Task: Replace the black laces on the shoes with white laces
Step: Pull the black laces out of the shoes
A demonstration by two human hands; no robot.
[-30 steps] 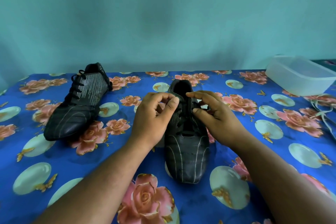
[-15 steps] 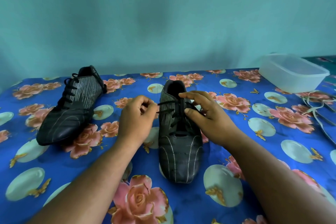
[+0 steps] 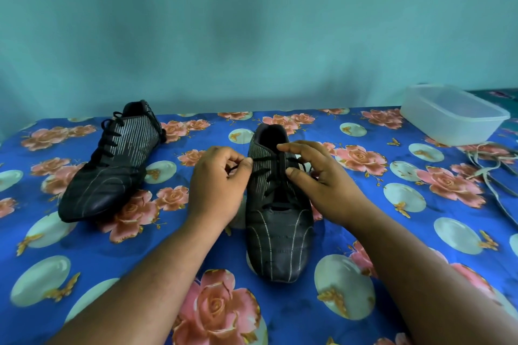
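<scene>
- Near shoe (image 3: 279,221), smooth black leather with pale stripes, is sitting at centre of the floral cloth (image 3: 420,235).
- Left hand (image 3: 217,190) is pinching its thin black lace (image 3: 265,160); right hand (image 3: 322,176) is lying loose-fingered on the eyelets.
- White laces (image 3: 489,169) are lying at 3 o'clock.

No readable text, labels, brands or numbers anywhere.

Between the hands, the black leather-like shoe (image 3: 277,235) with thin pale stripes has a smooth toe of dull sheen. Its black woven cloth lace (image 3: 273,161) looks matt. Left of the left hand (image 3: 217,187), the second black striped shoe (image 3: 106,168) shows the same soft sheen. The blue rose-print cloth (image 3: 420,232) covering the surface looks slightly glossy. Far right of the right hand (image 3: 322,179), the translucent white plastic box (image 3: 454,117) looks smooth and frosted.
</scene>
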